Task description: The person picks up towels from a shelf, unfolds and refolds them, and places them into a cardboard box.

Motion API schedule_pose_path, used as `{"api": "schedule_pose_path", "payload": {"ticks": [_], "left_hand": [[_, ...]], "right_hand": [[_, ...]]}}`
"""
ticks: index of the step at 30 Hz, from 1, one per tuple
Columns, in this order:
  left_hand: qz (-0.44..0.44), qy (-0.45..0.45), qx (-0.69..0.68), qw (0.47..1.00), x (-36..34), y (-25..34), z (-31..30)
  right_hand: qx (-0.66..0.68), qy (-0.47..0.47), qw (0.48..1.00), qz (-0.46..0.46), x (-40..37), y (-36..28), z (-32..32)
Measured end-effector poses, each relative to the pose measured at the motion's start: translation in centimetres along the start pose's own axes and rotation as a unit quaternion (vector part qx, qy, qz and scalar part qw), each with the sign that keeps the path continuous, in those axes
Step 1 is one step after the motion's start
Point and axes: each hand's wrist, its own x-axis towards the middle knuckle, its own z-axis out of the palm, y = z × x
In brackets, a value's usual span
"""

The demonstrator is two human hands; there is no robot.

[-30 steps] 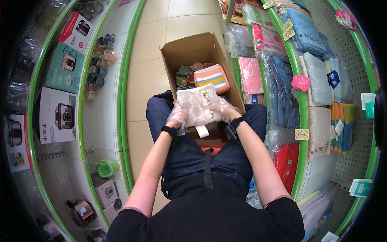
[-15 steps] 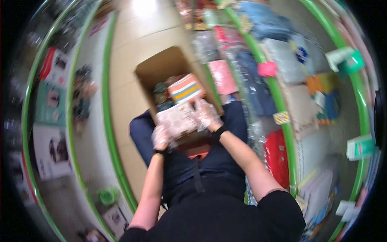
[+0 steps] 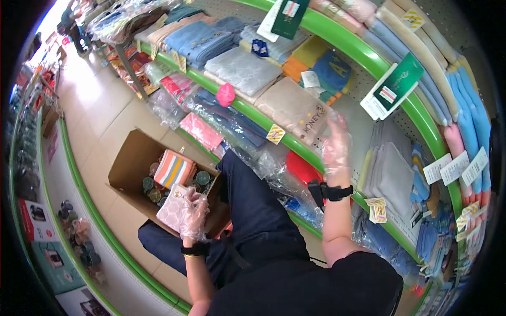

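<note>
My left hand (image 3: 194, 215), in a clear plastic glove, grips a folded pale pink patterned towel (image 3: 169, 209) at the near side of an open cardboard box (image 3: 129, 158). Inside the box, an orange, white and grey striped folded towel (image 3: 175, 169) lies among several rolled dark and brownish items (image 3: 202, 178). My right hand (image 3: 337, 147), gloved too, is stretched out to the shelf with its fingers extended. Its fingertips are right by the edge of a folded beige towel (image 3: 290, 108) printed with "HONEY".
Green-edged shelving (image 3: 295, 141) runs along the right, carrying folded grey towels (image 3: 242, 71), stacked pale towels (image 3: 387, 168) and hanging price tags (image 3: 392, 89). Plastic-wrapped packs fill the lower level. On the left, another shelf (image 3: 100, 226) holds boxed goods. A person (image 3: 74, 29) stands far down the aisle.
My view has swung right toward the shelf. My right hand has left the pale pink towel and reached out to the shelf, while my left hand keeps hold of that towel at the box.
</note>
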Motion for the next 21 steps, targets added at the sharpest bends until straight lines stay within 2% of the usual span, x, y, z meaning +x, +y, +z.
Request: {"api": "schedule_pose_path", "payload": {"ticks": [1, 2, 3, 5, 7, 10, 14, 18, 21], "left_hand": [[0.011, -0.003, 0.001, 1.000, -0.1, 0.2, 0.5], [0.012, -0.009, 0.002, 1.000, -0.4, 0.5, 0.9], [0.010, -0.031, -0.033, 0.999, -1.0, 0.9, 1.1], [-0.003, -0.058, -0.104, 0.993, -1.4, 0.8, 1.5], [0.001, -0.059, -0.103, 0.993, -2.3, 1.1, 1.5], [-0.001, -0.047, -0.104, 0.993, -3.1, 0.5, 0.9], [-0.006, -0.025, -0.089, 0.996, -3.7, 0.6, 0.3], [-0.024, -0.043, -0.131, 0.990, -3.9, 1.0, 0.4], [-0.021, -0.053, -0.091, 0.994, -3.7, 1.5, 0.9]], "right_hand": [[0.259, -0.046, 0.940, 0.216, 0.4, -0.6, -0.9], [0.489, -0.088, 0.768, 0.404, 0.5, -1.3, -1.6], [0.517, -0.097, 0.724, 0.445, 0.5, -2.1, -1.6], [0.534, -0.099, 0.721, 0.429, 1.0, -1.4, -0.6], [0.551, -0.106, 0.718, 0.412, 1.5, -1.4, 0.1], [0.512, -0.068, 0.738, 0.435, 1.7, -1.8, 0.5], [0.482, -0.153, 0.758, 0.412, 1.9, -0.3, 0.8], [0.427, -0.234, 0.777, 0.399, 2.4, -0.4, 1.1], [0.429, -0.225, 0.804, 0.345, 3.2, 3.6, 2.4]]}}
